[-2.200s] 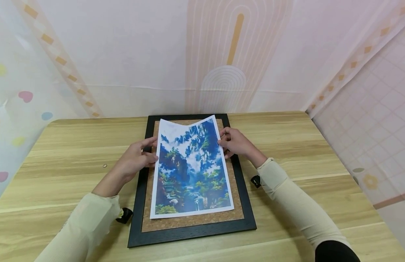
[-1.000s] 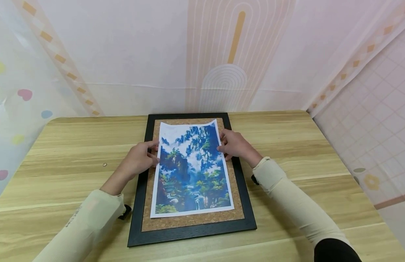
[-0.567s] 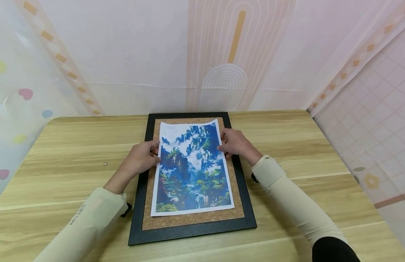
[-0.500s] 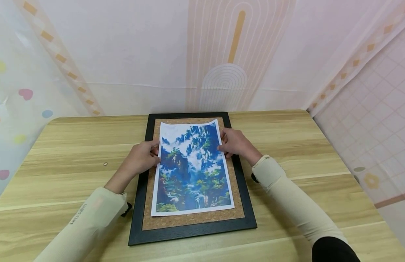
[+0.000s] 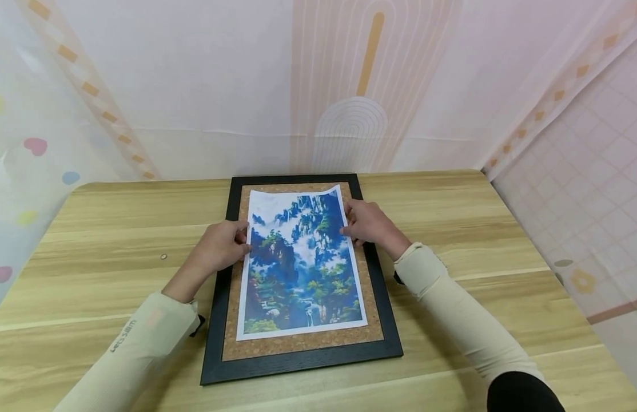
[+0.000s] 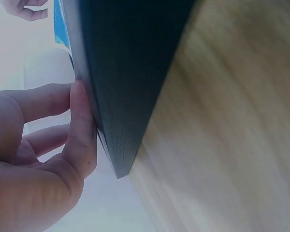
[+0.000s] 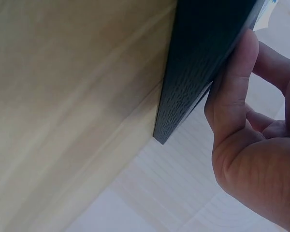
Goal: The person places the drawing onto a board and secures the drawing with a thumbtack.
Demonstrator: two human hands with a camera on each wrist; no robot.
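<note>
Both hands, left hand (image 5: 219, 247) and right hand (image 5: 367, 224), pinch the print (image 5: 301, 260) between curled fingers (image 5: 242, 236), squaring it over the frame (image 5: 298, 361).

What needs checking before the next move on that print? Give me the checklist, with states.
1. Print lies inside the black frame, on the cork: ok.
2. Print square with the frame: not ok, slightly tilted.
3. Far edge flat: not ok, it waves a little.
4. Left hand at the print's left edge: ok.
5. Right hand at its right edge: ok.
6. Firmness of each grip: cannot tell.
</note>
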